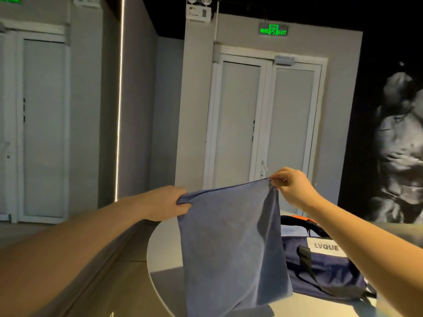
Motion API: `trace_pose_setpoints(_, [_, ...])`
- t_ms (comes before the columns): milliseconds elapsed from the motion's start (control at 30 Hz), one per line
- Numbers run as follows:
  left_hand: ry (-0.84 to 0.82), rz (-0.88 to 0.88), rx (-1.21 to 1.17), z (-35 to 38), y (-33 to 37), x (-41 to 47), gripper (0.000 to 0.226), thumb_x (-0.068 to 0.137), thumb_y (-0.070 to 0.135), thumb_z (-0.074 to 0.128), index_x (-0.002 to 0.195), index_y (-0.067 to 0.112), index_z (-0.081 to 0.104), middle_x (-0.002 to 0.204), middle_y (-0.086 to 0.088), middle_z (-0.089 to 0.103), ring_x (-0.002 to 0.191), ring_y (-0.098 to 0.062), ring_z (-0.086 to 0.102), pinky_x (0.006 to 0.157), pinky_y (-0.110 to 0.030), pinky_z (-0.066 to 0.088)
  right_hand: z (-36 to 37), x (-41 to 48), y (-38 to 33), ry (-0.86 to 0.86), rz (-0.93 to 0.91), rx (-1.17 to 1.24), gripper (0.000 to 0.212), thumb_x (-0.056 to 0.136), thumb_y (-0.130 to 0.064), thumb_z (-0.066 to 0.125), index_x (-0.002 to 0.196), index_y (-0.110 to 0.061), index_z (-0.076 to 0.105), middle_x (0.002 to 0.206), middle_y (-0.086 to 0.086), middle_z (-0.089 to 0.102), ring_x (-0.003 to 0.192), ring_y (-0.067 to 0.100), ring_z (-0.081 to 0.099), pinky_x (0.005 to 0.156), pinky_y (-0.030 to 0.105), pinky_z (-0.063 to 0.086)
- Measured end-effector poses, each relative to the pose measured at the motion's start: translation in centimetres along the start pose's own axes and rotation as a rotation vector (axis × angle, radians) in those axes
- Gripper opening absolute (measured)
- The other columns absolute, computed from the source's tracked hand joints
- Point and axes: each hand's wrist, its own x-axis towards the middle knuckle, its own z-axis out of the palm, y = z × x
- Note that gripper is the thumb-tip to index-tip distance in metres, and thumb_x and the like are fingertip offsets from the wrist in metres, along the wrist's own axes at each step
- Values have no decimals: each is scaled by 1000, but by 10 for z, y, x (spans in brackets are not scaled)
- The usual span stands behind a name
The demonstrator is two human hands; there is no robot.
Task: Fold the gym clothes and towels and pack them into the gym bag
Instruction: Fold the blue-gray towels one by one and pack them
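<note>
A blue-grey towel point(231, 245) hangs in the air above the table, held up by its top edge. My left hand point(166, 202) grips the top left corner, fingers curled round the bunched cloth. My right hand point(290, 185) pinches the top right corner between thumb and fingers, a little higher than the left. The towel's lower end hangs down in front of the table's near part. Behind the towel to the right, a navy gym bag point(325, 268) with a white "LVQUE" label and black straps lies on the table; its left end is hidden by the towel.
The round white table point(163, 250) carries the bag; its left edge curves close to a grey ledge point(96, 271) on the left. White double doors point(265, 124) stand behind, under a green exit sign. A dark wall mural fills the right.
</note>
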Motion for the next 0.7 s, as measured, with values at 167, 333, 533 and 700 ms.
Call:
trace_pose_setpoints(167, [110, 42, -155, 4, 2, 5, 27, 89, 40, 72, 86, 15, 61, 81, -2, 64, 72, -15, 61, 72, -37, 55, 3, -6, 0, -18, -8, -41, 18, 96, -6, 63, 106, -10, 78, 102, 0, 67, 93, 22, 64, 86, 33, 54])
trace_pose_setpoints(333, [259, 47, -392, 4, 6, 6, 17, 90, 37, 72, 98, 25, 63, 93, 6, 66, 84, -12, 66, 72, -31, 60, 9, -10, 9, 1, 47, -39, 17, 97, -11, 64, 107, -13, 77, 100, 0, 67, 94, 22, 63, 82, 29, 50])
trace_pose_setpoints(533, [208, 41, -98, 7, -7, 10, 32, 101, 47, 50, 94, 23, 71, 80, 8, 69, 72, -9, 67, 74, -28, 58, 12, -12, 17, -17, 114, -72, 20, 100, -14, 61, 111, -10, 76, 104, 4, 69, 98, 24, 62, 83, 28, 47])
trace_pose_setpoints(700, [79, 89, 154, 3, -19, 18, 34, 105, 48, 38, 84, 32, 60, 75, 13, 60, 72, -6, 62, 72, -19, 48, 12, -19, 13, -9, 136, 3, 20, 93, -5, 67, 111, -12, 73, 100, 5, 71, 91, 20, 63, 83, 29, 51])
